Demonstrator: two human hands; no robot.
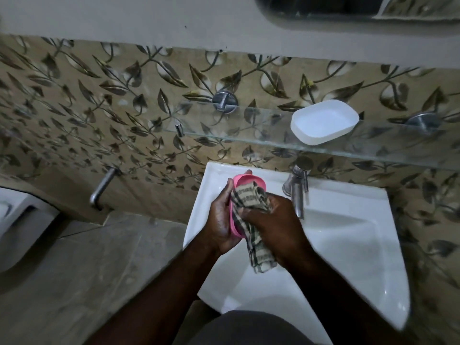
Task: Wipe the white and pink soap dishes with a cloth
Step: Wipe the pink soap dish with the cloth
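Note:
My left hand (pixel 222 217) grips the pink soap dish (pixel 245 179) from its left side, holding it above the white sink (pixel 348 235). A checked cloth (pixel 251 195) is stuffed into the dish and hangs down below it. My right hand (pixel 276 220) grips the cloth and presses it into the dish. The white soap dish (pixel 323 122) sits upright on the glass shelf (pixel 224 130) above the sink, apart from both hands.
A metal tap (pixel 297 190) stands on the sink just right of my right hand. A metal wall spout (pixel 103 188) sticks out at the left. A toilet edge (pixel 15 215) shows at far left. Leaf-patterned tiles cover the wall; a mirror sits top right.

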